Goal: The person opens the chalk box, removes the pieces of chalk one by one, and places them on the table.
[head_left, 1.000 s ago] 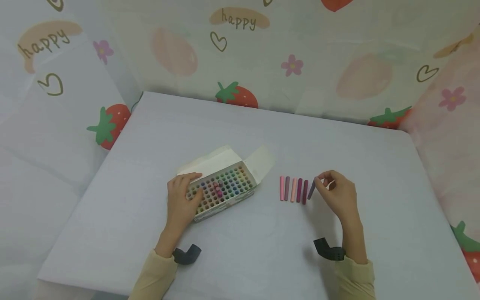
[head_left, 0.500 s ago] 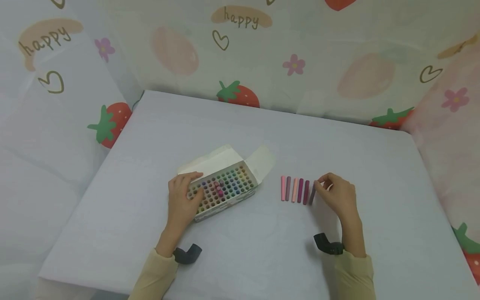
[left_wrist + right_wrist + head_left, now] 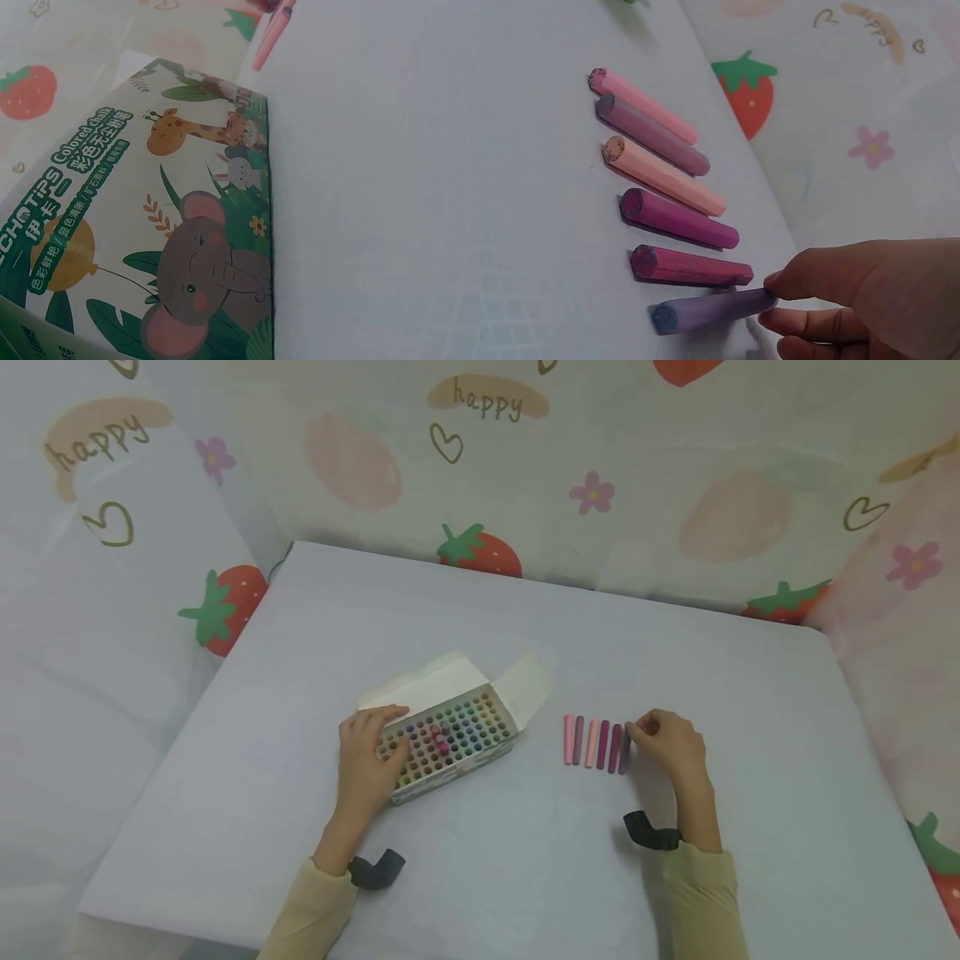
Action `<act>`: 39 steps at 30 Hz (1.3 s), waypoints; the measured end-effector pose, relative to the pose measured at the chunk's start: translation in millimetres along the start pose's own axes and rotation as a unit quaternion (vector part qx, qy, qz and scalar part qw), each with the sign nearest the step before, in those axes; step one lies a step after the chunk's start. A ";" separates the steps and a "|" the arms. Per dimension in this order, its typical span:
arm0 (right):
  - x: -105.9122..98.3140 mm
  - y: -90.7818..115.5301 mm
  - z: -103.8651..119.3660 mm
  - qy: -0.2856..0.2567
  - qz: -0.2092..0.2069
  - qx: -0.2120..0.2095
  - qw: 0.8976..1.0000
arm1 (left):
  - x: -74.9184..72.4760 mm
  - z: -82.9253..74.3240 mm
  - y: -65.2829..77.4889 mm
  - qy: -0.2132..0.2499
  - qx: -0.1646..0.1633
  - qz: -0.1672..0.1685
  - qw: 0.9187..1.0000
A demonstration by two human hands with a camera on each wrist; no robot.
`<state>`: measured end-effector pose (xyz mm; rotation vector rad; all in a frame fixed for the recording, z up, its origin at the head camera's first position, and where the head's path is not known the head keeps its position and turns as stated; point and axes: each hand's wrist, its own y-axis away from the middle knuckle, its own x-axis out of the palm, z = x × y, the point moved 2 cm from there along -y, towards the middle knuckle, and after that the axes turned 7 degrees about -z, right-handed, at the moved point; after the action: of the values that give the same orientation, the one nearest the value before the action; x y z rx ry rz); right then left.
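Observation:
My right hand (image 3: 670, 745) pinches a greyish-purple chalk stick (image 3: 712, 311) by its far end between thumb and fingertips. Its near end lies low at the table, at the right end of a row of chalk sticks. Beside it in the row are a magenta stick (image 3: 694, 266), a purple stick (image 3: 679, 219), a peach stick (image 3: 667, 178), a mauve stick (image 3: 652, 136) and a pink stick (image 3: 649, 105). My left hand (image 3: 367, 760) rests over the left end of the open chalk box (image 3: 450, 767), thumb over the chalk tops and index finger along the lid. The left wrist view shows the box's printed side, without the hand.
White flaps (image 3: 423, 689) stand folded back at the box's rear and right end. A few pink and purple chalks (image 3: 440, 739) stick up above the others inside. The white table (image 3: 525, 860) ends at a strawberry-patterned curtain (image 3: 480, 468) behind.
My right hand has lowered the greyish-purple chalk and brought it nearly parallel with the row, close beside the magenta stick. My left hand has stayed on the box.

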<state>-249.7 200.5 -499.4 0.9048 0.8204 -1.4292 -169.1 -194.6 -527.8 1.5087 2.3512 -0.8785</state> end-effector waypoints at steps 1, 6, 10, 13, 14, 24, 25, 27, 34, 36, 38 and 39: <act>1.2 -0.6 -1.3 0.002 0.003 0.001 1.000 | 0.1 -0.2 0.2 0.000 -0.001 0.001 1.000; 6.8 -2.9 -5.7 0.008 0.008 0.001 1.000 | 0.1 -0.7 0.8 -0.002 -0.002 0.001 1.000; 8.0 -3.3 -6.8 0.011 0.008 0.004 1.000 | -0.2 -1.4 0.6 0.001 0.001 0.000 1.000; 7.0 -2.8 -6.5 0.013 0.004 0.005 1.000 | 0.0 -1.1 0.7 0.000 0.002 0.000 1.000; 6.5 -2.5 -6.0 0.013 0.001 0.003 1.000 | 0.0 -1.0 0.7 -0.001 0.000 0.001 1.000; -1.8 0.8 7.8 -0.015 -0.061 -0.023 0.998 | -0.2 -2.3 0.7 -0.007 -0.004 0.002 1.000; -2.9 1.0 10.4 -0.017 -0.067 -0.026 0.997 | -0.3 -2.4 0.6 -0.007 -0.003 0.002 1.000; -5.0 1.5 15.7 -0.022 -0.075 -0.032 0.996 | -0.7 -2.4 0.4 -0.008 -0.002 0.002 1.000; -12.4 6.0 38.1 -0.052 -0.122 -0.069 0.989 | -1.4 -3.3 0.8 -0.006 -0.003 0.002 1.000; -14.3 8.0 45.2 -0.065 -0.140 -0.084 0.984 | -1.4 -3.3 1.2 -0.005 -0.002 0.002 1.000; -16.2 10.4 53.1 -0.083 -0.156 -0.103 0.979 | -1.4 -2.9 1.5 -0.004 -0.002 0.002 1.000; -16.9 11.6 57.2 -0.092 -0.163 -0.114 0.976 | -1.5 -3.0 1.7 -0.004 -0.002 0.001 1.000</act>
<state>-241.6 156.5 -458.2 0.4683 0.9996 -1.6330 -166.5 -193.5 -525.3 1.5038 2.3429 -0.8775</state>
